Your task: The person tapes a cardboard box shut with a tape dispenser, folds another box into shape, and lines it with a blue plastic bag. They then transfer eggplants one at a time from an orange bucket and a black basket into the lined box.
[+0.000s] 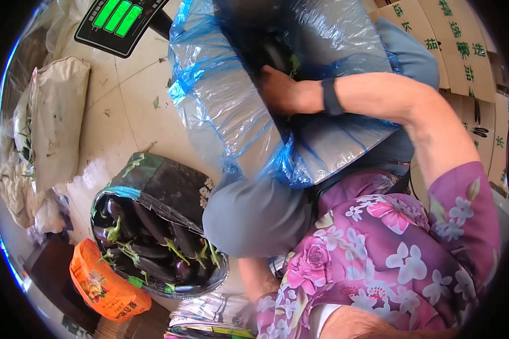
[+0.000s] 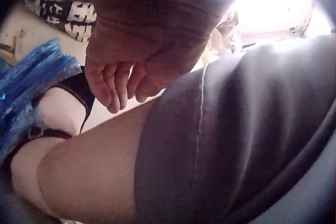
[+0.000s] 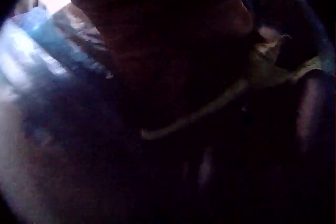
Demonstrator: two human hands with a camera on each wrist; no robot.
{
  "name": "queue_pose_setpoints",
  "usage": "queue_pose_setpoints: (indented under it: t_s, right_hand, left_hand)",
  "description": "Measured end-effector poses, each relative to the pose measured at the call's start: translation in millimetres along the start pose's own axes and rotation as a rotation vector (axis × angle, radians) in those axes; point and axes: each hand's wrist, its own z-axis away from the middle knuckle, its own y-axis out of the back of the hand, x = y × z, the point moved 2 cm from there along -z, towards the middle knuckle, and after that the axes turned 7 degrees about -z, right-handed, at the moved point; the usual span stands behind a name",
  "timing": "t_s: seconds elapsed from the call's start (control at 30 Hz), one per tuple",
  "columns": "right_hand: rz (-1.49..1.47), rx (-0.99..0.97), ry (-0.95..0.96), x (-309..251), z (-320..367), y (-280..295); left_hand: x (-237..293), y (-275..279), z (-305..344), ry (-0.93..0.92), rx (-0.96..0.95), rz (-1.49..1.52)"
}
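Note:
My right hand [image 1: 281, 91] reaches into a box lined with blue plastic film [image 1: 226, 107], close by a dark eggplant [image 1: 274, 56]. Its fingers are mostly hidden in shadow, and I cannot tell whether they grip anything. The right wrist view is very dark; a green eggplant stem [image 3: 197, 113] and its calyx [image 3: 265, 64] show below the hand. My left hand [image 2: 142, 50] hangs beside the knee with fingers loosely curled and nothing in them. In the head view that hand is hidden and only the left forearm [image 1: 257, 277] shows past the knee.
A dark bag [image 1: 158, 169] full of eggplants [image 1: 152, 243] stands on the tiled floor left of the knee. Near it lies an orange bag [image 1: 107, 282]. A scale display [image 1: 117, 20] glows green at the upper left. Flattened cartons [image 1: 452, 45] stand at the right.

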Motion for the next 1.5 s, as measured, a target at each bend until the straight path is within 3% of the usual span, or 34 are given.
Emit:
queue_pose_setpoints:
  t_s: [0.07,0.1,0.17,0.2,0.27,0.3,0.33,0.43,0.53,0.57,0.6,0.67,0.7,0.87,0.93,1.07,1.13,1.2,1.27,1.4,1.5]
  right_hand:
    - [0.005,0.375,0.027,-1,26,-14]
    - [0.008,0.378,0.031,-3,31,-18]
    - [-0.265,0.622,-0.115,-4,42,-22]
    - [-0.265,0.625,-0.118,-3,46,-19]
    - [-0.239,0.412,-0.031,9,53,-13]
    - [-0.452,0.226,-0.067,17,57,-12]
    - [-0.452,0.228,-0.071,21,60,-18]
    - [-0.831,0.121,-0.478,26,66,-26]
    - [-0.857,0.076,-0.413,10,56,-24]
    - [-1.103,-0.102,-0.564,0,55,-13]
    - [-1.106,-0.099,-0.566,3,50,-16]
    - [-0.865,-0.149,-0.470,9,32,-27]
    - [-0.613,0.023,-0.379,9,36,-28]
    - [-0.660,-0.016,-0.516,1,26,-43]
    - [-0.967,-0.205,-0.655,4,23,-36]
    - [-0.987,-0.195,-0.629,14,15,-40]
    - [-1.333,-0.294,-0.645,25,25,-40]
    - [-1.363,-0.235,-0.705,28,29,-45]
    - [-1.398,-0.206,-0.599,27,31,-51]
    - [-1.257,-0.341,-0.673,24,19,-66]
    - [-0.481,-0.243,-0.352,4,39,-40]
  left_hand:
    - [-3,0,-3,0.005,0.004,-0.001]
    - [-3,2,-5,0.005,0.011,0.001]
    - [-8,2,-9,0.009,0.026,0.001]
    - [-6,1,-12,0.014,0.029,0.001]
    - [4,-1,-10,-0.029,-0.004,-0.013]
    - [16,-4,-7,-0.071,-0.039,-0.030]
    - [17,-5,-14,-0.074,-0.042,-0.030]
    - [7,-7,-41,-0.083,0.035,-0.152]
    - [-2,-12,-58,-0.135,0.043,-0.025]
    - [-2,-14,-61,-0.144,-0.059,0.032]
    - [-2,-15,-63,-0.152,-0.161,0.087]
    - [3,-21,-57,-0.135,-0.181,0.123]
    - [9,-26,-52,-0.119,-0.198,0.163]
    - [13,-30,-36,-0.049,-0.084,0.037]
    - [10,-31,-33,-0.032,-0.107,0.108]
    - [3,-29,-27,-0.012,-0.157,0.216]
    - [16,-33,-15,-0.010,-0.120,0.213]
    - [39,-39,-2,-0.012,-0.005,0.167]
    - [35,-34,-14,-0.003,-0.068,0.155]
    - [8,-33,-23,0.006,-0.107,0.305]
    - [26,-30,-24,-0.060,-0.071,0.193]
